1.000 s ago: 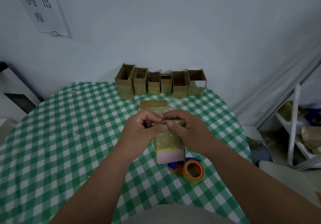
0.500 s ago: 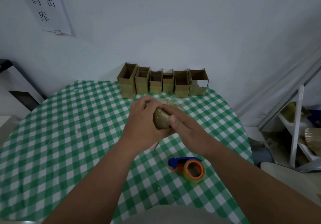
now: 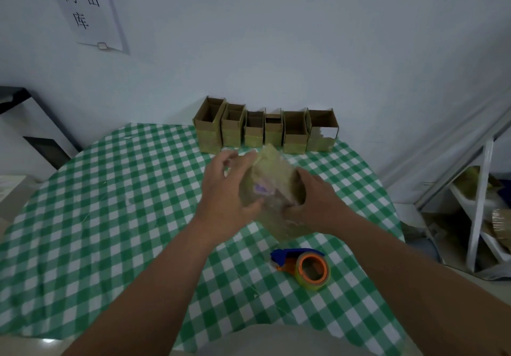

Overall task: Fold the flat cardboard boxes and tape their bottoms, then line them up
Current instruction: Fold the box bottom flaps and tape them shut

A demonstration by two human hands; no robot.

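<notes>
Box [image 3: 272, 189] now lifted off the bench [image 3: 110, 217] btwn both hands, blurred, turning since 1s ago. We grip it w/ left hand [image 3: 229, 189] and right hand [image 3: 315, 203] either side. Tape [image 3: 309, 268] below right hand; row [image 3: 265, 130] beyond. Prob opening it next.

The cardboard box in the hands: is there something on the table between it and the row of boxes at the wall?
Nothing visible blocks the way. The cardboard box, held by both hands, is just in front of the row of boxes, with only bare tablecloth between. The tape dispenser lies nearer the person, out of the path.
</notes>
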